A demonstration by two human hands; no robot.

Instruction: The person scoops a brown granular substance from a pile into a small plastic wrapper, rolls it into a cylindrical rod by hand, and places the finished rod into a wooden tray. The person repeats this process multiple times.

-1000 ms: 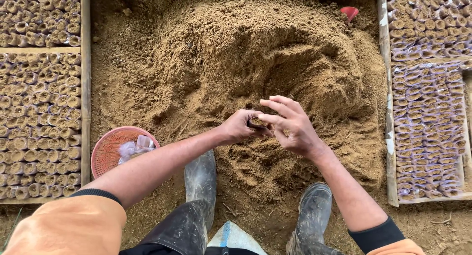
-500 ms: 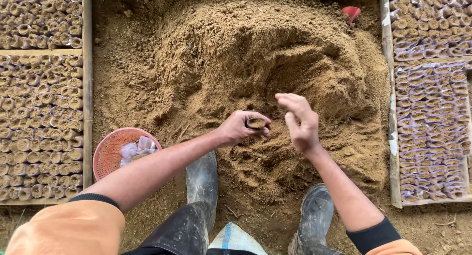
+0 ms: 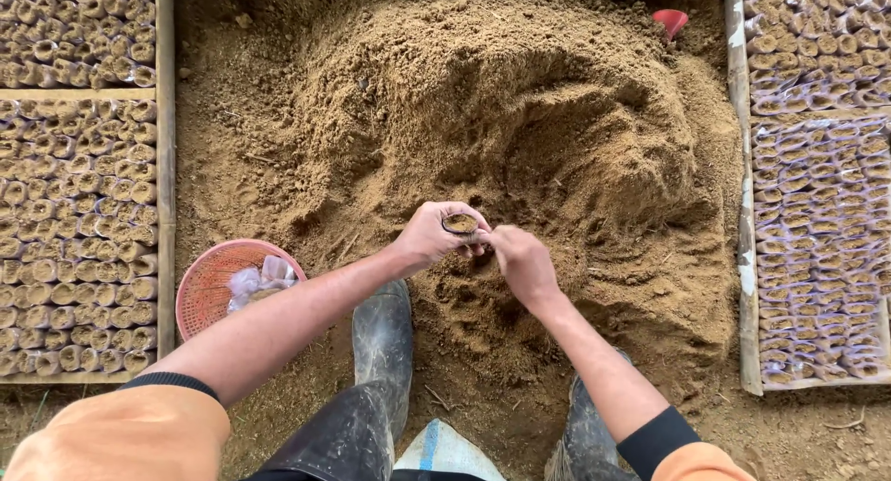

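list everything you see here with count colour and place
soil heap: one, brown, centre
small bag: one, soil-filled, in left hand
basket: one, pink, lower left, holds clear bags
scoop: one, red, top right of heap
filled bags: many, brown, in wooden frames at left, more at right
boots: two, dark, bottom centre
left hand: holds small bag
right hand: fingers at the bag
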